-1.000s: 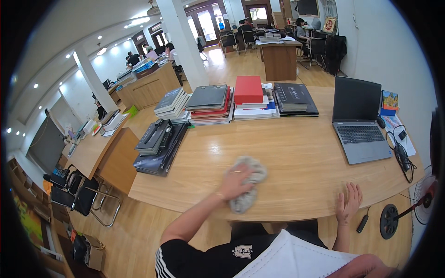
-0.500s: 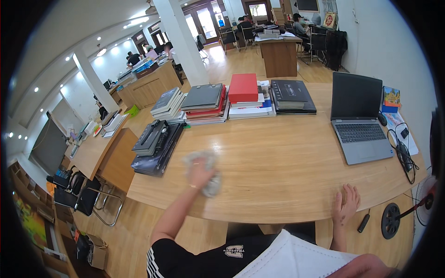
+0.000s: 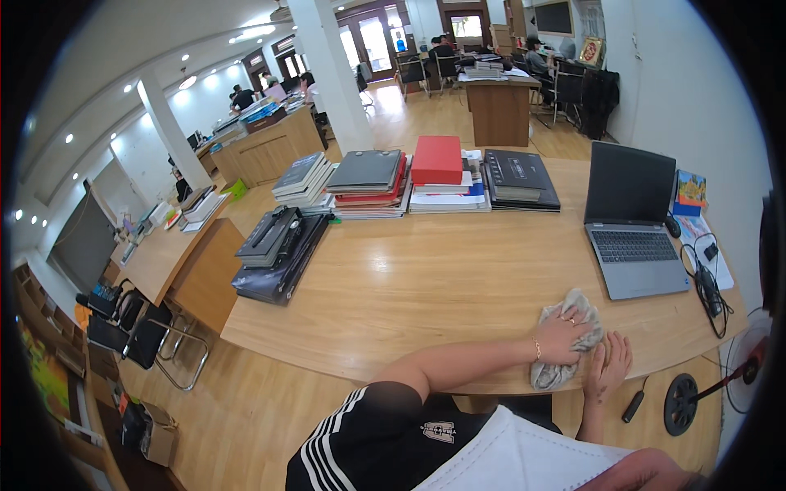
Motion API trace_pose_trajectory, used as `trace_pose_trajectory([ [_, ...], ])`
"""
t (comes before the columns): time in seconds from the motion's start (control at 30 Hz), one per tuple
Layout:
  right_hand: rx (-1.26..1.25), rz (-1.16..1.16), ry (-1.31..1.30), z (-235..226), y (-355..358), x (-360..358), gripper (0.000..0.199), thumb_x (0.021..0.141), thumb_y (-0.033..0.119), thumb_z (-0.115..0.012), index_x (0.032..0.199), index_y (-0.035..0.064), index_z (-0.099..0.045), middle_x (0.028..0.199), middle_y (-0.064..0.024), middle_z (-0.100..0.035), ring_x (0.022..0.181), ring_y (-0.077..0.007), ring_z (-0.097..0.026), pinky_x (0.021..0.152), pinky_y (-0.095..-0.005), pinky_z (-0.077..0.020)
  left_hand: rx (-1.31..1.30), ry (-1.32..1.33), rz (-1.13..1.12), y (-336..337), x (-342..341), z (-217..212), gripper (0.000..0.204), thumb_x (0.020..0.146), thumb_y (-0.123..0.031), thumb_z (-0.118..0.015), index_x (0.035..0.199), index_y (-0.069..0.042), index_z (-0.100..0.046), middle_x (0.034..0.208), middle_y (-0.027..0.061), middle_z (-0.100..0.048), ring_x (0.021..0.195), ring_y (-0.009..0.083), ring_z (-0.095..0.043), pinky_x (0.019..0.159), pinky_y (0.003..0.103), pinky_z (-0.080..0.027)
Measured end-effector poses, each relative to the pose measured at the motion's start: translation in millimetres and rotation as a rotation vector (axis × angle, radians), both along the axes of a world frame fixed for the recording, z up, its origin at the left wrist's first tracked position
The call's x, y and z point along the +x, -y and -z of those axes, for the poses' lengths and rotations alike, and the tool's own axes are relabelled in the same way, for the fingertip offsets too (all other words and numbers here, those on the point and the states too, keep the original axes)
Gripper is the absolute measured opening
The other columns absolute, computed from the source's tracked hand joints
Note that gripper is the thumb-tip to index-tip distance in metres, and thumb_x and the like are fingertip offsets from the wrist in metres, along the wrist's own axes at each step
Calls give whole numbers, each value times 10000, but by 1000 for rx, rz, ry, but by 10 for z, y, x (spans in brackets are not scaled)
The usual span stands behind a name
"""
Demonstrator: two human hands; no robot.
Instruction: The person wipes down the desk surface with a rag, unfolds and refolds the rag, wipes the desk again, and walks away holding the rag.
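Observation:
My left hand [image 3: 563,334] is pressed down on a crumpled grey-white cloth [image 3: 550,374] near the front right of the wooden desk [image 3: 409,282]. The cloth bulges out beyond the fingers and below the wrist, and my left forearm reaches across the desk's front edge. Right beside the cloth, my right hand [image 3: 610,364] rests on the edge with its fingers stretched out, holding nothing. Behind both hands stands an open grey laptop [image 3: 643,258] with a dark screen.
Along the far edge lie stacks of books and folders, one topped by a red box [image 3: 437,159]. Black cases [image 3: 274,254] are piled at the left. A black cable with an adapter [image 3: 708,290] lies right of the laptop. A fan [image 3: 681,405] stands at the lower right.
My left hand has swept the cloth from the left part of the desk across to the right, close to my right hand. The right hand stays at the front edge.

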State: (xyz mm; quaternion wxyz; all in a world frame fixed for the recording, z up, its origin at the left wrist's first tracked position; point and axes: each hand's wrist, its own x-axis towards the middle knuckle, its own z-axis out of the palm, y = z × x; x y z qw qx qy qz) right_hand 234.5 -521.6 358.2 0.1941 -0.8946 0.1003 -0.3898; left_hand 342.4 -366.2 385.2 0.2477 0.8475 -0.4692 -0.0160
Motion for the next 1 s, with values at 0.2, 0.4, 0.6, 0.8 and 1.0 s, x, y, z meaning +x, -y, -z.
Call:
trace_pose_trajectory([
  [0.2, -14, 24, -46, 45, 36, -4, 366, 930, 305, -532, 1173, 41, -609, 1245, -128, -591, 1266, -356, -437, 1078, -464, -276, 144, -24, 1, -504, 390, 0, 765, 710, -393, -657, 1402, -141, -451, 1463, 163, -401, 1388, 329, -315, 1128, 463, -259],
  [0.4, -6, 48, -87, 44, 45, 19, 360, 932, 305, -533, 1171, 48, -612, 1257, -126, -586, 1276, -346, -435, 1088, -462, -261, 6, 22, -600, -2407, 1075, -85, 500, 728, -324, -665, 1162, -80, -618, 1212, 153, -598, 1136, 320, -557, 961, 408, -451],
  [0.6, -15, 58, -136, 42, 12, 63, 354, 929, 304, -539, 1167, 53, -614, 1258, -127, -585, 1281, -342, -433, 1091, -467, -254, 22, 55, -1205, -4738, 1143, 200, 592, 764, -376, -609, 1283, -95, -560, 1315, 164, -550, 1211, 326, -518, 1025, 422, -406],
  [0.8, 13, 67, -145, -10, -45, 35, 337, 929, 291, -533, 1152, 53, -618, 1234, -128, -597, 1267, -347, -442, 1080, -469, -264, 58, -15, -1373, -4860, 1093, 24, 647, 742, -427, -604, 1314, -129, -548, 1310, 164, -558, 1246, 314, -491, 1035, 443, -378],
  [1.0, 22, 40, -143, -61, -56, 49, 325, 920, 283, -543, 1129, 48, -625, 1209, -129, -609, 1246, -350, -460, 1079, -472, -264, 135, 31, -1431, -4584, 1482, 41, 690, 728, -463, -602, 1327, -126, -542, 1368, 161, -511, 1297, 322, -439, 1070, 489, -320],
])
